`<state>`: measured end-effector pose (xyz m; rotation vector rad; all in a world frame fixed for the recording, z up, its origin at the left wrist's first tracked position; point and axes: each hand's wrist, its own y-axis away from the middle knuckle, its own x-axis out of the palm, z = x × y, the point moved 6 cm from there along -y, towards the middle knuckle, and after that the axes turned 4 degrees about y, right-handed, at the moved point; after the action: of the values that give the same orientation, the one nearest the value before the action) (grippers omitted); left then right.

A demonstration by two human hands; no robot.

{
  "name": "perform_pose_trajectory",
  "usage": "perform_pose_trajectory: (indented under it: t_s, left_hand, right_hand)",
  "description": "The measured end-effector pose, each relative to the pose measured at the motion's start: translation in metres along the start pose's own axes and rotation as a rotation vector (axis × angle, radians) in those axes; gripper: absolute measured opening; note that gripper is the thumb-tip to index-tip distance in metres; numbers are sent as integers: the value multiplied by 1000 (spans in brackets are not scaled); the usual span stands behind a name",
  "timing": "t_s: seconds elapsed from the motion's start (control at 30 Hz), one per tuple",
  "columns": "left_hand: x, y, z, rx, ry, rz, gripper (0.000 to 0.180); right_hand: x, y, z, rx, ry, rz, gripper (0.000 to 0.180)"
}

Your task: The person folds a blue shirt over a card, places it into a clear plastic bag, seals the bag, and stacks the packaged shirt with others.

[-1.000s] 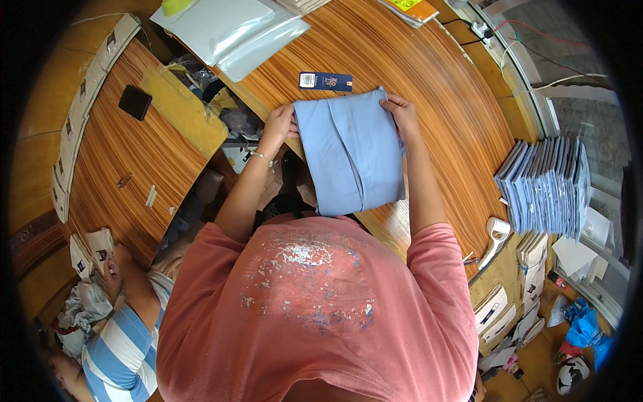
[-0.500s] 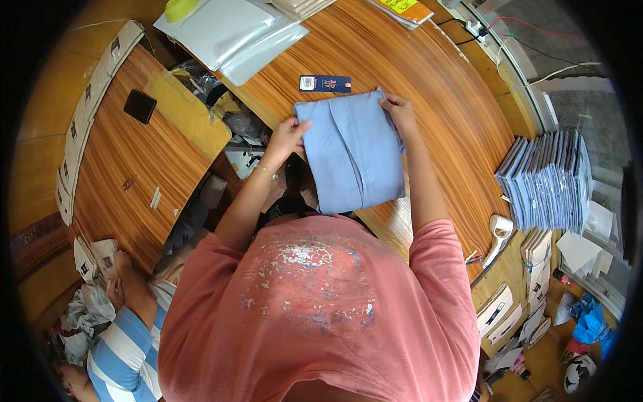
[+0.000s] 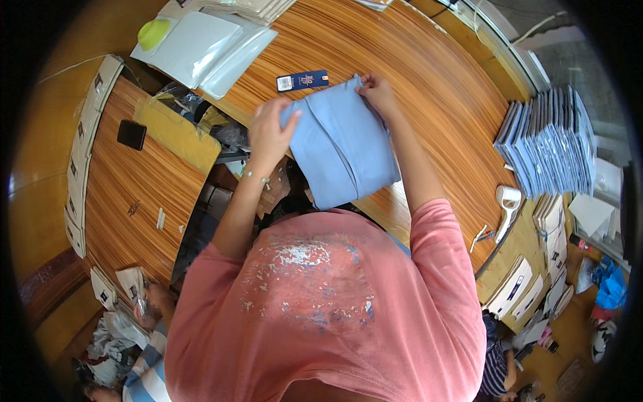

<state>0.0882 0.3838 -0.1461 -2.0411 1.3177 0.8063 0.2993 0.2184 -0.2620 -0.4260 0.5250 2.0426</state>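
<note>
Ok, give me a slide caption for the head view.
Left hand and right hand at the upper corners of a folded blue garment, a navy tag beyond.

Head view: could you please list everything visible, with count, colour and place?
Tabletops: two, brown, centre and left
Cloth: one, light blue, centre, folded
Tag: one, navy and white, beyond the cloth
Plastic sheets: several, clear, upper left
Green object: one, lime, on the sheets
Slab: one, black, left tabletop
Board: one, yellow, beside left tabletop
Blue packs: many, blue, far right
Cream packs: several, cream, far left
Tool: one, white, central tabletop's right edge
Bag: one, blue, lower right
Co-workers: two, striped clothes, lower left and right
Shirt: one, pink, bottom centre
Left hand: one, bare, at cloth's upper left corner
Right hand: one, bare, at its upper right corner
</note>
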Motion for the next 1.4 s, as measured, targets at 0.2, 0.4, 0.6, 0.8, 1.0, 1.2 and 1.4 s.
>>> perform_pose_trajectory:
  t_s: [0.2,0.4,0.6,0.8,1.0,1.2,1.4]
  left_hand:
    - [93,-9,-26,561,25,430,37]
    - [98,-12,-17,536,91,505,52]
    - [97,-15,-25,529,69,527,59]
    - [96,-15,-22,508,79,527,58]
    - [98,-15,-22,516,93,514,57]
    - [98,-14,-20,526,91,499,56]
    - [98,-14,-18,526,109,488,56]
  right_hand:
    - [-35,43,24,-188,18,-168,23]
    - [-81,136,-35,42,-84,-191,24]
    - [-46,131,-3,-6,-30,-97,34]
    - [-43,131,4,106,-27,21,34]
    - [-47,133,3,62,31,-108,29]
    - [-43,137,14,-69,292,-127,29]
    - [-32,124,-16,254,-265,-5,28]
